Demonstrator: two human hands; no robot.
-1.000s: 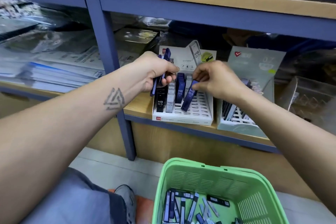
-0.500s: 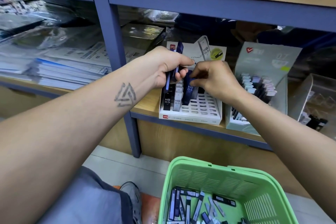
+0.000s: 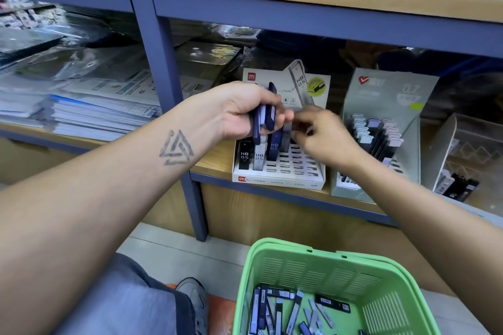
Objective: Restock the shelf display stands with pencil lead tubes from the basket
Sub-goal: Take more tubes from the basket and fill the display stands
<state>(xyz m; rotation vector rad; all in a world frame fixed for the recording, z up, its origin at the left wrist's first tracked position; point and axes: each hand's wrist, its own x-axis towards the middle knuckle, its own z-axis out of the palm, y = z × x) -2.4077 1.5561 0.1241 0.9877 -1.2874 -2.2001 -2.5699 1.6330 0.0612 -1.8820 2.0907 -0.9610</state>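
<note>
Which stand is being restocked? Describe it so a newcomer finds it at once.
Look at the wooden shelf right of the blue post. Two card stands sit at its front edge; the one wanted is the white stand, left of the grey stand. Its backboard reads HB 0.5, and most of its slots are empty.

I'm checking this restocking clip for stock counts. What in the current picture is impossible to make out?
All head view:
- Right hand: motion blur hides whether its fingers hold a tube.
- White HB 0.5 display stand: both hands cover its upper rows, so the filled slots cannot be counted.
- Tubes in the left hand: fingers overlap them; the exact number is unclear.
- Green basket: the bottom edge cuts off its contents.
</note>
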